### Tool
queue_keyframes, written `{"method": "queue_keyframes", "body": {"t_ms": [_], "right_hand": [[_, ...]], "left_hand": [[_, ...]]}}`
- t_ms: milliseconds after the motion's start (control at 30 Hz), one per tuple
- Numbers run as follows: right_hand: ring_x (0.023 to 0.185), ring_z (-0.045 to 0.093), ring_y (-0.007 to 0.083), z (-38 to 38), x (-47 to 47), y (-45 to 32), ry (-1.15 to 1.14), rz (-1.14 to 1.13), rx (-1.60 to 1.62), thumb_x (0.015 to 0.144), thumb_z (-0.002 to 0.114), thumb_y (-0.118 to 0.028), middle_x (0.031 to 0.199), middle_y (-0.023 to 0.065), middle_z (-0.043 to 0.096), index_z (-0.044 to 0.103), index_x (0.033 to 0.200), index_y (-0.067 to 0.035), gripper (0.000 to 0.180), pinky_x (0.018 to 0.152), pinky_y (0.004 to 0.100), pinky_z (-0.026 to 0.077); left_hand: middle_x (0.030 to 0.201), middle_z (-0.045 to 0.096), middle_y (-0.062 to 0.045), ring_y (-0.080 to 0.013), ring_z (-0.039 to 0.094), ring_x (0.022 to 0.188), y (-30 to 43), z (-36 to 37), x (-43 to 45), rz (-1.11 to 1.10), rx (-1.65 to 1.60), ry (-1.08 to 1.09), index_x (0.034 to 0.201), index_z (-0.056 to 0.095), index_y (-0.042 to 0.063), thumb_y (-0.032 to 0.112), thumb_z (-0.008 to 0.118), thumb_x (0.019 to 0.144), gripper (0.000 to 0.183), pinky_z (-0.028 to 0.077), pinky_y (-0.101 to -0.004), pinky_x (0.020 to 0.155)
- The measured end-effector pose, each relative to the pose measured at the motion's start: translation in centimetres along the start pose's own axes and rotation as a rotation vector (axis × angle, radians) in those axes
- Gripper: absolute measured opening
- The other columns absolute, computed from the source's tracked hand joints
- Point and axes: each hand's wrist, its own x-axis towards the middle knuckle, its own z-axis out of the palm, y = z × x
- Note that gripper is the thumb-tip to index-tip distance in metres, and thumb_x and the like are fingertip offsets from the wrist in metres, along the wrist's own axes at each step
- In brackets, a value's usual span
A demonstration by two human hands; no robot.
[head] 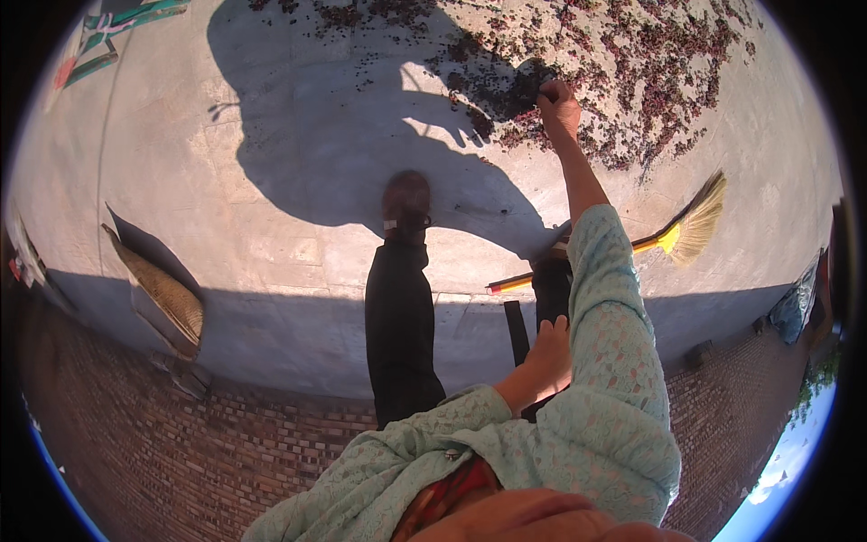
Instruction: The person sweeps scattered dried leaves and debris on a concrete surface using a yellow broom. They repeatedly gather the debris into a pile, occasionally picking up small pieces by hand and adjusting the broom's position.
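Observation:
My right hand (560,112) reaches down to the ground at the top, its thumb and fingers pinched together at the edge of a scatter of small dark red dried plant pieces (667,74). Shadow covers the spot by the fingertips, so I cannot tell whether a piece is between them. Bent across my body, my left hand (545,359) lies against my right leg, with two fingers showing slightly apart and its palm hidden. A straw broom (698,220) lies on the ground at the right; its striped handle passes behind my right leg.
A woven basket or scoop (162,295) stands tilted at the left. My left shoe (406,196) is on the concrete ground (284,254). A black strap (516,332) hangs beside my right leg. Brickwork (271,440) spans the bottom, and a plastic sheet or bag (796,305) lies at the far right.

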Motion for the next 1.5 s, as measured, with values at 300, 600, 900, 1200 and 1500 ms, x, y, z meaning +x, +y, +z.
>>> {"method": "queue_keyframes", "body": {"t_ms": [300,600,900,1200,1500], "right_hand": [[0.075,0.062,0.0215,0.2,0.7,5.6,-0.132,0.237,0.027,0.068,0.065,-0.009,0.080,0.0078,0.064,0.059,0.097,-0.011,0.030,0.073,0.0325,0.049],[0.098,0.056,0.0274,-9.0,6.7,-0.9,0.014,0.215,1.029,0.081,0.060,-0.012,0.112,0.0149,0.048,0.037,0.123,-0.004,0.049,0.080,0.0413,0.053],[0.083,0.056,0.0148,-13.4,-1.0,11.9,0.289,0.549,0.296,0.078,0.061,-0.007,0.097,0.0057,0.057,0.054,0.111,-0.005,0.034,0.061,0.0264,0.049],[0.114,0.040,0.0350,-18.0,1.6,17.8,0.204,0.280,-0.323,0.071,0.070,-0.032,0.126,0.0187,0.041,0.037,0.128,-0.018,0.067,0.094,0.0420,0.038],[0.125,0.029,0.0396,-16.9,8.9,18.3,-0.034,0.200,-0.730,0.074,0.065,-0.046,0.134,0.0232,0.028,0.022,0.139,-0.038,0.078,0.094,0.0481,0.039]], "left_hand": [[0.087,0.048,-0.014,-0.0263,0.043,0.081,0.1,0.1,0.4,0.085,0.140,-0.164,0.070,0.061,-0.001,0.020,0.058,0.063,0.022,0.030,-0.0373,0.061],[0.086,0.049,-0.006,-0.0223,0.048,0.081,1.8,-1.9,2.0,0.016,0.192,-0.248,0.095,0.052,0.008,0.026,0.067,0.066,0.037,0.036,-0.0359,0.062],[0.098,0.050,-0.007,-0.0228,0.049,0.092,2.6,-1.3,3.0,-0.062,0.177,-0.452,0.107,0.051,0.006,0.025,0.064,0.075,0.040,0.041,-0.0358,0.069],[0.098,0.050,-0.007,-0.0231,0.050,0.092,2.2,1.2,2.6,-0.089,0.215,-0.546,0.112,0.049,0.007,0.024,0.064,0.075,0.043,0.041,-0.0371,0.070],[0.102,0.051,-0.009,-0.0256,0.050,0.096,0.8,1.7,3.2,-0.173,0.296,-0.618,0.115,0.047,0.007,0.025,0.062,0.077,0.044,0.041,-0.0388,0.074]]}}
